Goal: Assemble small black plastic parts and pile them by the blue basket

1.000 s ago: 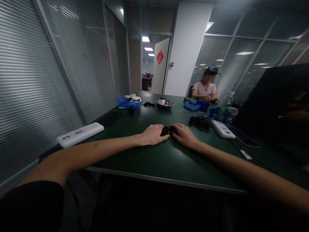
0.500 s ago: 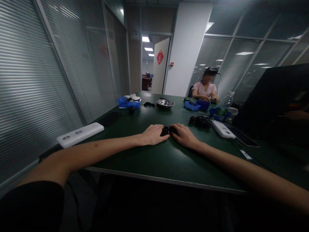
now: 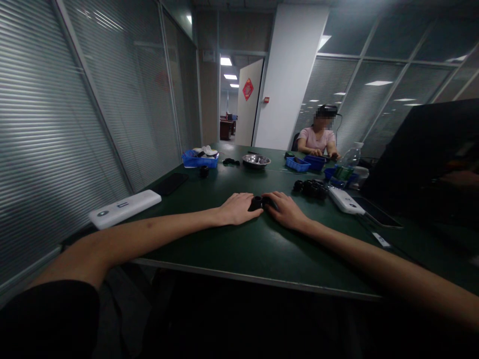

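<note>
At the middle of the green table, my left hand (image 3: 237, 208) curves round the left side of a small black part with a round, ring-like top (image 3: 257, 202). Its thumb lies in front and its fingers reach behind. From the other side, my right hand (image 3: 286, 210) closes over a dark, rounded black piece (image 3: 270, 202) that touches or joins the first. Whether these are one object or two I cannot tell, since my fingers cover much of them. Both hands rest low, at the tabletop.
Several black parts (image 3: 312, 188) lie to the right, near a white power bank (image 3: 346, 201) and a plastic bottle (image 3: 348, 162). Farther back stand a metal bowl (image 3: 256, 161) and blue baskets (image 3: 297, 164). Another white power bank (image 3: 125, 207) lies left. A co-worker (image 3: 317, 137) sits across.
My hands and the black piece between them stay in place. Across the table, the co-worker's hands have shifted slightly.
</note>
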Demonstrator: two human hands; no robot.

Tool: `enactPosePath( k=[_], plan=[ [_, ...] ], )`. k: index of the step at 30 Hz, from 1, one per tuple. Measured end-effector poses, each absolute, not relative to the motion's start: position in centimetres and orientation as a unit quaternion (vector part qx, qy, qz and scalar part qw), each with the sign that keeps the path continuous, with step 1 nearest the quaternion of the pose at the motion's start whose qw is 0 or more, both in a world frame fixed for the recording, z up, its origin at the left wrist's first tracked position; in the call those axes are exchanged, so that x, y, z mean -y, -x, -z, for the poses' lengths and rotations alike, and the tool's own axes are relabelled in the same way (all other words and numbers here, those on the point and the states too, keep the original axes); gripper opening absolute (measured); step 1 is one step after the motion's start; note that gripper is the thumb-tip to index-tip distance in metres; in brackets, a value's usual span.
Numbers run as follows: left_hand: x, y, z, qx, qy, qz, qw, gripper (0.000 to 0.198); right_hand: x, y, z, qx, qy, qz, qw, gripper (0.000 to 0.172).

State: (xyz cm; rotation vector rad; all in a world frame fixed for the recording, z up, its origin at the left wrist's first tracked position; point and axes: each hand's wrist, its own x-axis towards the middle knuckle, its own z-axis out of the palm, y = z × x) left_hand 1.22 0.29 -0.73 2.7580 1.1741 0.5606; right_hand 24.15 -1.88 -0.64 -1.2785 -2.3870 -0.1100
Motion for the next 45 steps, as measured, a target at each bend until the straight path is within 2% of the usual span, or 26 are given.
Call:
enactPosePath(
  k=[10, 15, 23, 30, 36, 41, 45],
  plan=[
    [-0.3, -1.2, 0.6, -0.379, -0.905, -0.187, 0.047, 0.072, 3.0, -23.6, -0.3, 0.858, 0.385, 0.001, 0.339, 0.044],
    [0.0, -1.0, 0.1, -0.364, -0.913, -0.175, 0.062, 0.059, 3.9, -23.2, -0.7, 0.881, 0.343, -0.026, 0.326, 0.044],
    [-0.8, -1.4, 0.6, -0.361, -0.922, -0.117, 0.084, 0.060, 4.1, -23.0, -1.1, 0.908, 0.310, -0.010, 0.281, 0.043],
    [-0.4, -1.1, -0.5, -0.397, -0.874, -0.225, 0.169, 0.069, 4.3, -22.9, -1.2, 0.908, 0.309, -0.010, 0.282, 0.047],
    [-0.4, -0.4, -0.6, -0.329, -0.862, -0.302, 0.241, 0.056, 3.9, -23.2, -0.7, 0.910, 0.315, 0.016, 0.270, 0.053],
    [-3.8, 0.9, -0.1, -0.377, -0.851, -0.301, 0.209, 0.050, 3.7, -23.5, -0.4, 0.907, 0.338, 0.007, 0.251, 0.070],
    [-7.8, 4.0, -0.1, -0.480, -0.805, -0.307, 0.166, 0.056, 3.8, -23.5, -0.6, 0.906, 0.339, -0.009, 0.252, 0.072]
  ],
)
